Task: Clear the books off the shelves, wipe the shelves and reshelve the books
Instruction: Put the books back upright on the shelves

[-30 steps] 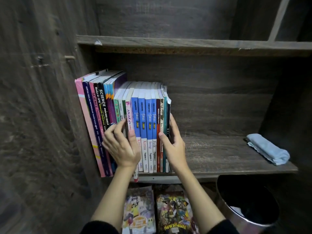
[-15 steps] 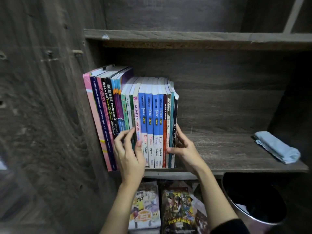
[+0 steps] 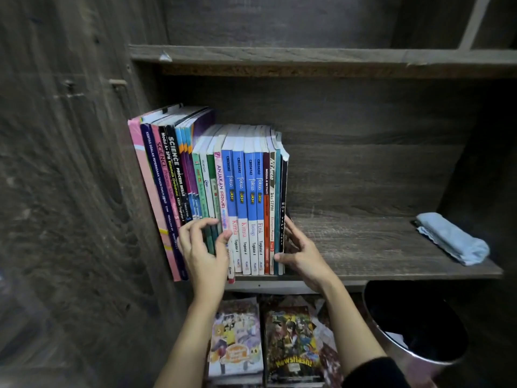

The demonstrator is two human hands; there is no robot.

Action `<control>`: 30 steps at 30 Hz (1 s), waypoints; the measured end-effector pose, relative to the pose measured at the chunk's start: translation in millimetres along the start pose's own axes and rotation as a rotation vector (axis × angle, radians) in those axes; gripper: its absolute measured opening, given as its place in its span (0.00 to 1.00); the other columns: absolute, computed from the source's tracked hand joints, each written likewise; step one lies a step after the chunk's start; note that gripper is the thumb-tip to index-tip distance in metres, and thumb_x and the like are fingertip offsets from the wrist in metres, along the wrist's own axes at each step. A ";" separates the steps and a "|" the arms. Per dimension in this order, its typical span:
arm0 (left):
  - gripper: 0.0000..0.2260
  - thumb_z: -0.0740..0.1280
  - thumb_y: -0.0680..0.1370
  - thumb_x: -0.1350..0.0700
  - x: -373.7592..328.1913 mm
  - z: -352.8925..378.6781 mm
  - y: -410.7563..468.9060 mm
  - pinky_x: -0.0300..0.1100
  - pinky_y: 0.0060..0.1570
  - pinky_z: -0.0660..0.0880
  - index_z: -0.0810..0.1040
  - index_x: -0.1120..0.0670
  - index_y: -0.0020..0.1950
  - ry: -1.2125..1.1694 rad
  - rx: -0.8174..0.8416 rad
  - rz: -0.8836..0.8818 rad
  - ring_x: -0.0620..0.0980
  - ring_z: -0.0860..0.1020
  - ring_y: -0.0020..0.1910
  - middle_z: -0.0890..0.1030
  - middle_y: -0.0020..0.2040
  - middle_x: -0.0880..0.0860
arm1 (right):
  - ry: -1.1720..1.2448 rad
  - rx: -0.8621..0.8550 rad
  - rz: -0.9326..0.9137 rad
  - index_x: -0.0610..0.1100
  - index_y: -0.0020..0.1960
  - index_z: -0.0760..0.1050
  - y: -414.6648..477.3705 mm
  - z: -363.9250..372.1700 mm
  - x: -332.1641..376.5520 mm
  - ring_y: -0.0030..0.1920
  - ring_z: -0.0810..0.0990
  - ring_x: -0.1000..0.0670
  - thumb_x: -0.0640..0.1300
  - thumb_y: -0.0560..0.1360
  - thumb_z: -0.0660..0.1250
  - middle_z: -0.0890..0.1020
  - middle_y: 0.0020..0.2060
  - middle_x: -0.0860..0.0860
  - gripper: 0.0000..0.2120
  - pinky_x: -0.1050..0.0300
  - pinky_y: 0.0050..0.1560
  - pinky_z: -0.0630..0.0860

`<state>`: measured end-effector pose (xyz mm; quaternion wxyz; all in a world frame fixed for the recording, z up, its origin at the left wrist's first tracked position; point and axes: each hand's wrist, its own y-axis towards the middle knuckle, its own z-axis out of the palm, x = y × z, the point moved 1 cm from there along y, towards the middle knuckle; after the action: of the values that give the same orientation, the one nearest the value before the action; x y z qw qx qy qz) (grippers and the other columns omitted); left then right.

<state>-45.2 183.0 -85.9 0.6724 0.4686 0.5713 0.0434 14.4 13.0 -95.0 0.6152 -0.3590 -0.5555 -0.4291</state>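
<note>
Left hand (image 3: 205, 249): fingers (image 3: 195, 226) pinch books (image 3: 251, 191) mid-row | right hand (image 3: 305, 254): fingers (image 3: 294, 232) clasp the row's right end | books upright on shelf (image 3: 363, 247) (cloth (image 3: 453, 238) well apart, right)

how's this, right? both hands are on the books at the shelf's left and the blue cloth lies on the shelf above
Not quite: the head view shows the blue cloth lying at the right end of the same shelf as the books.
</note>
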 end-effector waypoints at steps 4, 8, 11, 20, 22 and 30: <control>0.09 0.73 0.71 0.62 3.1 4.3 1.0 0.41 0.56 0.64 0.75 0.57 0.47 0.023 -0.042 -0.010 0.44 0.67 0.53 0.68 0.50 0.50 | -0.010 0.005 0.002 0.64 0.68 0.62 -0.3 -0.6 -0.1 0.60 0.71 0.56 0.20 0.70 0.62 0.63 0.74 0.51 0.44 0.46 0.65 0.72; 0.08 0.73 0.71 0.62 5.4 9.3 -1.6 0.36 0.53 0.61 0.75 0.59 0.46 0.077 -0.089 -0.011 0.43 0.65 0.54 0.68 0.50 0.50 | -0.039 -0.008 0.006 0.61 0.70 0.61 -2.8 -1.2 0.5 0.62 0.69 0.55 0.21 0.70 0.63 0.63 0.73 0.51 0.43 0.53 0.63 0.74; 0.08 0.73 0.72 0.62 2.9 10.7 -2.4 0.40 0.54 0.62 0.75 0.59 0.47 0.076 -0.090 -0.032 0.46 0.65 0.54 0.68 0.51 0.50 | -0.148 -0.029 -0.014 0.57 0.73 0.60 -3.1 -1.5 1.4 0.65 0.67 0.55 0.23 0.71 0.65 0.65 0.73 0.51 0.42 0.56 0.63 0.72; 0.10 0.63 0.74 0.58 -69.8 23.2 25.9 0.37 0.59 0.61 0.74 0.54 0.55 0.151 -0.072 0.431 0.48 0.71 0.55 0.77 0.53 0.55 | -0.295 -0.166 -0.362 0.59 0.69 0.66 2.6 6.8 31.0 0.66 0.71 0.61 0.47 0.77 0.67 0.74 0.66 0.58 0.23 0.47 0.71 0.67; 0.14 0.61 0.76 0.57 -94.3 31.6 42.3 0.40 0.63 0.59 0.74 0.54 0.61 0.224 0.033 0.503 0.48 0.71 0.60 0.77 0.59 0.53 | -0.312 -0.222 -0.419 0.63 0.67 0.68 4.7 7.2 33.5 0.65 0.73 0.58 0.49 0.78 0.65 0.76 0.65 0.56 0.19 0.45 0.69 0.68; 0.22 0.56 0.81 0.51 -114.5 47.2 58.3 0.59 0.70 0.36 0.62 0.50 0.75 0.626 0.288 0.469 0.49 0.57 0.75 0.65 0.74 0.47 | -0.438 -0.317 -0.446 0.62 0.64 0.73 5.4 5.2 23.4 0.63 0.76 0.54 0.54 0.77 0.64 0.79 0.61 0.55 0.16 0.45 0.66 0.71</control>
<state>-18.5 120.1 32.7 0.3657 0.6394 0.6263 0.2554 17.8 16.8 -71.0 0.3090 -0.4034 -0.6656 -0.5466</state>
